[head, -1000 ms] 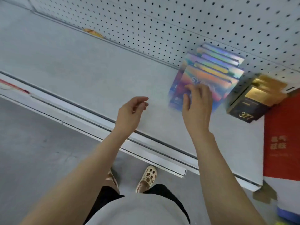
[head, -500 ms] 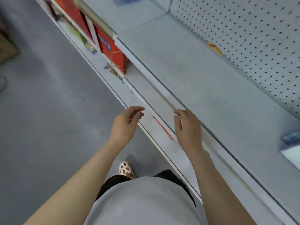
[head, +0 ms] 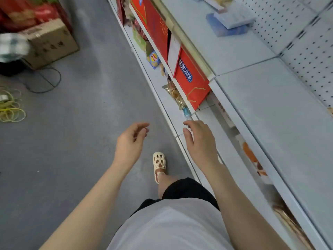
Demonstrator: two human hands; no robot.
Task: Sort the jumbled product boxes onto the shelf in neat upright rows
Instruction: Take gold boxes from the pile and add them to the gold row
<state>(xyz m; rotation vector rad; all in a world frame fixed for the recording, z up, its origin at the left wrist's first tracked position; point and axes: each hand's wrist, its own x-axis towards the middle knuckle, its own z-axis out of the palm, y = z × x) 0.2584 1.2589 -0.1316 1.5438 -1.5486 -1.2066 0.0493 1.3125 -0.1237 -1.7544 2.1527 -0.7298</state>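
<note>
While you stand in the aisle, both hands hang free of everything:
Left hand [head: 130, 144]: your grip is loose, fingers gently curled and apart, holding nothing, over the grey floor [head: 81, 123].
Right hand [head: 200, 143]: your grip is also loose and empty, fingers bent downward, hovering above the front edge of the lowest shelf [head: 173, 112]; whether a fingertip touches that edge, you cannot tell.
Product boxes [head: 228, 20]: a small blurred heap of pale and blue boxes lies flat on the top shelf [head: 266, 109] at its far end, against the pegboard back [head: 310, 56], well apart from both hands.
Top shelf near you: bare grey surface along its front edge.
Middle shelf: red gift boxes [head: 191, 78] stand under the top shelf's front edge.
Lowest shelf: snack packets [head: 175, 95] lie along its front edge, just beyond your right hand.
Floor: a cardboard carton [head: 51, 42] at the far left, yellow coiled cord [head: 10, 107] at the left edge, your sandalled foot [head: 159, 164] between your arms.
</note>
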